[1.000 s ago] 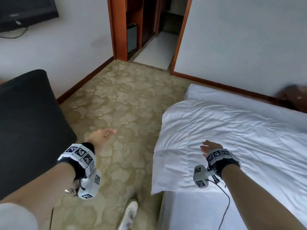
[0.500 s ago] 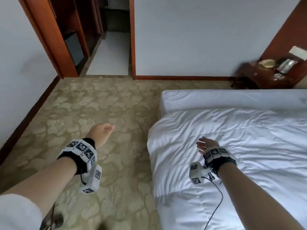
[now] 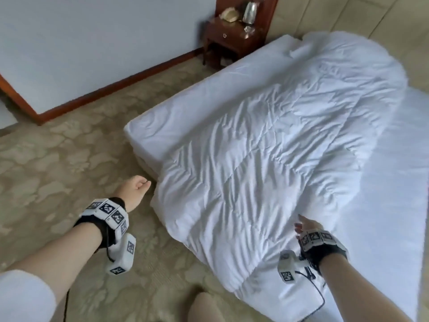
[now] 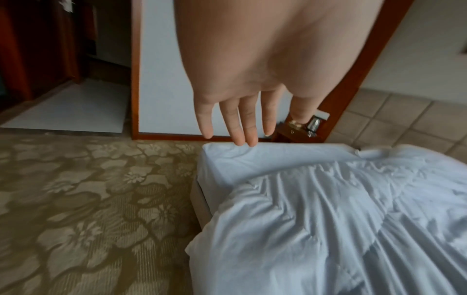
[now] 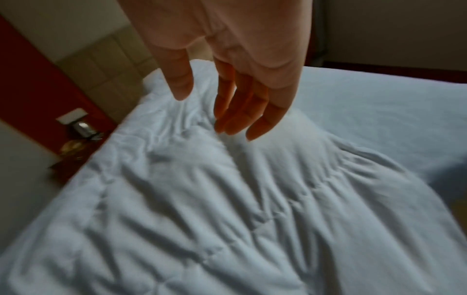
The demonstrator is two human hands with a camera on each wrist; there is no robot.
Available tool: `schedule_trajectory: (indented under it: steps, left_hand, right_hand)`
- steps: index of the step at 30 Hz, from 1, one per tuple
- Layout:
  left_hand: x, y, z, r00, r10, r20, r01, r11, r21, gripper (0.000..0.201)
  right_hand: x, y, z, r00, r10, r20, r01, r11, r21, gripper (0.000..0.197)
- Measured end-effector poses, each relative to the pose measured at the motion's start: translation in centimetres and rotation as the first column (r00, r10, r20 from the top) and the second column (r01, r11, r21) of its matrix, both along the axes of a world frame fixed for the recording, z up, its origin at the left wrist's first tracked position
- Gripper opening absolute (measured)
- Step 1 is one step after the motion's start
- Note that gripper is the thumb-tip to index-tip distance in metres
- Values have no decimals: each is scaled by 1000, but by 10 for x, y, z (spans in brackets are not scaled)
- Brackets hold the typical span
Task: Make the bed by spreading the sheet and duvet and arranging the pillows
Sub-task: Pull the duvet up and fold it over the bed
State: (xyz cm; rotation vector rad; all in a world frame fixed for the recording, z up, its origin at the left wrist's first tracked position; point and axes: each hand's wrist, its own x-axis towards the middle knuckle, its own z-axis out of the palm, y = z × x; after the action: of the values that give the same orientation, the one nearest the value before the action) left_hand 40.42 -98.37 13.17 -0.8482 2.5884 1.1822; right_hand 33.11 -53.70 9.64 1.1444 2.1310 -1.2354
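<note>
My right hand [image 3: 306, 225]: nearest me, over the near end of the duvet [image 3: 267, 159], fingers [image 5: 262, 119] loose and slightly bent, holding nothing (whether the tips brush the cloth I cannot tell).
My left hand [image 3: 135, 190]: just off the duvet's left edge, above the carpet [image 3: 58, 159], fingers [image 4: 242, 127] straight and hanging, holding nothing.
Duvet: white, wrinkled, lying along the bed as a narrow strip, its near corner drooping over the mattress edge.
Sheet [image 3: 390, 205]: smooth and white, bare on both sides of the duvet and beyond its left edge.
Nightstand [image 3: 232, 36]: dark wood, past the duvet's far end, against the wall, with a metal kettle [image 3: 249, 9] on top.
Headboard [image 3: 348, 15]: beige padded panels behind the duvet's far end.
</note>
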Motion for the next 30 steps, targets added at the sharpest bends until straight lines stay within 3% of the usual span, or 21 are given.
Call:
schedule_trajectory:
  steps: [3, 8, 11, 14, 18, 19, 21, 24, 25, 30]
  left_hand:
    - [-57, -3, -37, 989, -79, 129, 81, 997, -7, 46]
    - [-131, -6, -95, 975, -91, 204, 94, 996, -3, 56]
    - [-165, -18, -145, 972, -75, 221, 91, 994, -63, 64]
    - [-185, -31, -188, 975, -59, 215, 81, 992, -98, 70]
    - [-209, -68, -280, 959, -52, 279, 75, 995, -70, 123]
    - [-215, -72, -306, 958, -55, 281, 74, 996, -56, 131]
    - [-217, -53, -315, 965, -42, 260, 62, 996, -70, 133]
    - [-211, -42, -322, 981, -37, 189, 48, 997, -54, 117]
    - [-210, -45, -321, 977, -59, 206, 72, 996, -55, 112]
    - [-205, -47, -257, 902, -272, 335, 290, 957, -3, 66]
  right_hand:
    - [17, 23, -30, 993, -63, 97, 55, 995, 84, 51]
    - [36, 42, -79, 949, -268, 167, 245, 959, 144, 37]
    - [49, 36, -118, 886, -432, 169, 396, 894, 211, 93]
    - [57, 36, -151, 843, -523, 126, 481, 838, 258, 109]
    - [56, 44, -199, 892, -425, 154, 326, 841, 431, 129]
    - [57, 45, -211, 887, -431, 163, 317, 828, 462, 127]
    - [59, 49, -236, 870, -489, 66, 392, 766, 510, 110]
    - [54, 28, -246, 856, -511, 74, 415, 766, 490, 61]
    - [53, 16, -243, 858, -505, 92, 409, 781, 471, 53]
    - [54, -49, -182, 868, -490, 80, 441, 836, 326, 43]
